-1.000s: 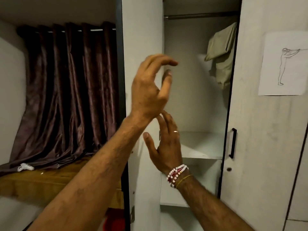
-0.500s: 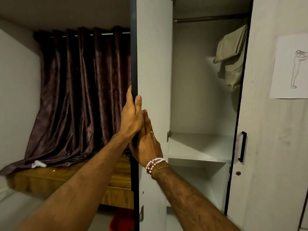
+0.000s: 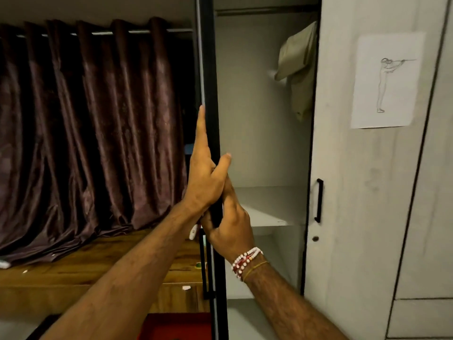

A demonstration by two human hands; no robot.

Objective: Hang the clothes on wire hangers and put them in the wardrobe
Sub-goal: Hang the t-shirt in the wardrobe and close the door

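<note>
The wardrobe door (image 3: pixel 209 69) stands open, seen edge-on as a dark strip in the middle. My left hand (image 3: pixel 203 182) lies flat against its outer face with fingers straight up and the thumb across the edge. My right hand (image 3: pixel 230 222), with a bead bracelet at the wrist, holds the same edge lower down from the inner side. Inside the wardrobe an olive garment (image 3: pixel 296 69) hangs at the upper right under the rail (image 3: pixel 264 11). No wire hanger shows.
A white shelf (image 3: pixel 269 207) crosses the wardrobe at mid height. The right door (image 3: pixel 367 217) is closed, with a black handle (image 3: pixel 318 200) and a paper drawing (image 3: pixel 387 79). On the left are a dark curtain (image 3: pixel 98 119), a wooden ledge (image 3: pixel 98 261) and a red object (image 3: pixel 176 325) on the floor.
Both hands went from the air onto the door's edge. The door has swung further open and now shows edge-on. The view shifted left.
</note>
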